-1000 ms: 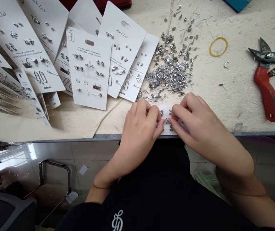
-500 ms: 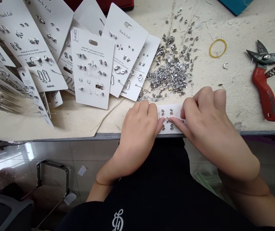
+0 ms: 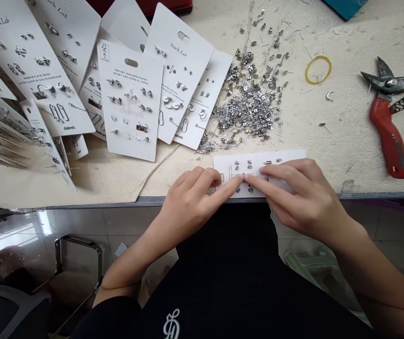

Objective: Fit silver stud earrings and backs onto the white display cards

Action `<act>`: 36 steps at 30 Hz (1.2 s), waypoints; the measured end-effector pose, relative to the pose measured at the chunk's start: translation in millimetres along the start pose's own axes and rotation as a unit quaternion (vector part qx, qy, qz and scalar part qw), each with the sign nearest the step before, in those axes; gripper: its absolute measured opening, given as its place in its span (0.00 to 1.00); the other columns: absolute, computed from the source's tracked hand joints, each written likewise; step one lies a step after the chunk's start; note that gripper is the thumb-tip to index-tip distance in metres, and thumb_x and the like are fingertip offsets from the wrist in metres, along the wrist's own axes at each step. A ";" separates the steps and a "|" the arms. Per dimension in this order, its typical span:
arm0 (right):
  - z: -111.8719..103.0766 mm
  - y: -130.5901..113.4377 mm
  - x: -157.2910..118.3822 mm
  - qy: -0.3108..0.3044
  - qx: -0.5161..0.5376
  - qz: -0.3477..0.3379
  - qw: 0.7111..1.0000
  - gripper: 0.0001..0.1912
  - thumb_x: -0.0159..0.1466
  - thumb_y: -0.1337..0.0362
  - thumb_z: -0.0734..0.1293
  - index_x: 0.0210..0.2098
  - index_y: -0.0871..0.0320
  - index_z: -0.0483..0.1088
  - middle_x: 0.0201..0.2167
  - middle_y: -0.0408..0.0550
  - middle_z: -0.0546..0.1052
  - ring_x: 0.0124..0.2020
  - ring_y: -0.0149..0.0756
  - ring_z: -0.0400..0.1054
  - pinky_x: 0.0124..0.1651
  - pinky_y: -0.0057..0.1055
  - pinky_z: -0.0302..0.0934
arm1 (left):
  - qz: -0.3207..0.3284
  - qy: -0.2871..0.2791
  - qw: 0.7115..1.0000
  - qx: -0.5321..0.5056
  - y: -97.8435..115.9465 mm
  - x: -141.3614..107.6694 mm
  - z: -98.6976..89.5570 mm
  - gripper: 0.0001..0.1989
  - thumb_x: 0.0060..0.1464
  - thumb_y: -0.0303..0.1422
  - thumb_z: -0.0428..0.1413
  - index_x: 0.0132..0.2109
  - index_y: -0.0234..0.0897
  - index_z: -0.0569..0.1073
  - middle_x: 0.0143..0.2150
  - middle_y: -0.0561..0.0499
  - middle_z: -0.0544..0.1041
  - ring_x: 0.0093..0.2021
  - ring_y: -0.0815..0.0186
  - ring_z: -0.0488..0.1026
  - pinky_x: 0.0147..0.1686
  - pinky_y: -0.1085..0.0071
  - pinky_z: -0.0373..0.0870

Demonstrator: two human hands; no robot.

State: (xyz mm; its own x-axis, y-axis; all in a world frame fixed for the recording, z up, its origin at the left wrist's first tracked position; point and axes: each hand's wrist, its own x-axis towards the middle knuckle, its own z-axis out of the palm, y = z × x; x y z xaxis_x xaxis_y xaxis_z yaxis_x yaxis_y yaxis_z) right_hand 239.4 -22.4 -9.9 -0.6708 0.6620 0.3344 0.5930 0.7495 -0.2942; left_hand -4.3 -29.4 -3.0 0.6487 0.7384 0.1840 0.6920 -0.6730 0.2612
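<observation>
A white earring card [image 3: 289, 154] lies at the table's front edge, small metal earring backs standing on its upper face. My left hand [image 3: 196, 195] is at its left end, most fingers curled in against the card and the index finger stretched out. From the right, my right hand [image 3: 304, 193] reaches over the card with fingers stretched and apart. Both index fingertips meet at a small metal earring back [image 3: 243, 177] in the card's middle and largely cover it. Behind the card lies a heap of loose earring backs and posts [image 3: 249, 106].
Filled earring cards [image 3: 131, 141] overlap at the left, and more stand in a row at the far left. Red-handled cutters [image 3: 387, 125] lie open at the right, near a yellow rubber band [image 3: 318, 69]. A teal object [image 3: 346, 7] is at the back.
Both hands have shifted from pressing with the thumbs to touching with the index fingertips. They sit lower and flatter, and more of the card shows. The view has shifted slightly.
</observation>
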 end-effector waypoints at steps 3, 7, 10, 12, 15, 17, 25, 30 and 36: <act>1.3 0.7 1.4 0.002 -0.007 -0.008 1.000 0.21 0.59 0.80 0.69 0.52 0.66 0.71 0.42 0.57 0.77 0.39 0.44 0.68 0.40 0.40 0.65 | 0.003 0.003 1.000 0.009 0.3 1.2 1.3 0.23 0.60 0.21 0.57 0.60 0.39 0.70 0.36 0.51 0.72 0.35 0.66 0.66 0.34 0.70 0.64; 3.5 2.5 0.3 0.004 -0.013 -0.016 1.000 0.21 0.59 0.80 0.68 0.52 0.65 0.71 0.42 0.55 0.78 0.39 0.43 0.67 0.40 0.40 0.65 | 0.008 0.005 1.000 0.023 1.0 2.2 0.8 0.19 0.61 0.23 0.56 0.59 0.37 0.71 0.35 0.51 0.73 0.35 0.66 0.66 0.35 0.70 0.64; 5.4 3.7 -0.3 0.004 -0.010 -0.012 1.000 0.20 0.61 0.78 0.67 0.53 0.63 0.71 0.42 0.54 0.78 0.39 0.42 0.67 0.40 0.39 0.65 | 0.007 0.010 0.999 0.034 1.9 2.7 1.2 0.18 0.61 0.23 0.56 0.57 0.37 0.72 0.35 0.51 0.73 0.35 0.66 0.67 0.36 0.69 0.63; 6.5 4.4 -0.1 0.012 -0.003 -0.008 1.000 0.19 0.62 0.78 0.67 0.52 0.63 0.71 0.42 0.54 0.78 0.39 0.41 0.66 0.40 0.38 0.65 | 0.008 0.018 0.999 0.037 2.4 2.9 1.9 0.19 0.59 0.21 0.57 0.56 0.36 0.73 0.34 0.51 0.73 0.34 0.66 0.67 0.36 0.69 0.62; 7.6 5.3 0.4 0.025 0.001 -0.007 1.000 0.18 0.62 0.76 0.68 0.51 0.61 0.72 0.41 0.53 0.77 0.38 0.40 0.66 0.39 0.37 0.66 | 0.013 0.022 0.999 0.042 2.7 2.5 2.5 0.19 0.58 0.20 0.57 0.56 0.35 0.73 0.34 0.51 0.73 0.33 0.66 0.67 0.35 0.68 0.62; 8.0 5.9 0.7 0.028 0.000 -0.007 1.000 0.17 0.62 0.76 0.68 0.50 0.60 0.72 0.41 0.53 0.78 0.38 0.40 0.66 0.39 0.37 0.66 | 0.014 0.022 0.999 0.042 2.5 1.8 2.3 0.18 0.58 0.21 0.57 0.55 0.36 0.73 0.35 0.51 0.74 0.34 0.66 0.68 0.36 0.68 0.62; 8.8 7.2 -0.9 0.026 0.039 0.011 0.999 0.18 0.60 0.79 0.67 0.48 0.60 0.72 0.41 0.54 0.76 0.38 0.40 0.64 0.40 0.37 0.64 | 0.016 0.032 0.999 0.022 -0.2 0.4 3.5 0.15 0.61 0.23 0.56 0.53 0.39 0.74 0.36 0.51 0.74 0.36 0.66 0.68 0.39 0.70 0.63; 9.8 8.2 -2.1 0.022 0.026 -0.001 0.999 0.16 0.62 0.76 0.67 0.50 0.60 0.72 0.41 0.53 0.76 0.39 0.40 0.66 0.41 0.37 0.64 | 0.023 0.027 0.999 0.034 -0.5 1.2 5.2 0.17 0.61 0.24 0.56 0.57 0.40 0.73 0.36 0.50 0.73 0.37 0.66 0.68 0.40 0.69 0.62; 10.3 8.2 -0.4 0.028 0.008 -0.013 0.999 0.13 0.64 0.75 0.65 0.47 0.59 0.73 0.38 0.51 0.79 0.38 0.38 0.68 0.39 0.37 0.63 | 0.033 0.024 0.998 0.058 2.0 2.5 3.7 0.16 0.62 0.23 0.54 0.55 0.38 0.74 0.35 0.49 0.74 0.37 0.65 0.70 0.39 0.68 0.62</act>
State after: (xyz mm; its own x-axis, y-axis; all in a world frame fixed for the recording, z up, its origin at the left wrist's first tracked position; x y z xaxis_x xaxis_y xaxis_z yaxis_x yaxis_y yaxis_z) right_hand 239.9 -16.5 -21.7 -0.6598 0.6416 0.3912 0.5681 0.7667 -0.2992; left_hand -0.1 -29.0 -5.6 0.6803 0.6916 0.2429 0.6818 -0.7187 0.1368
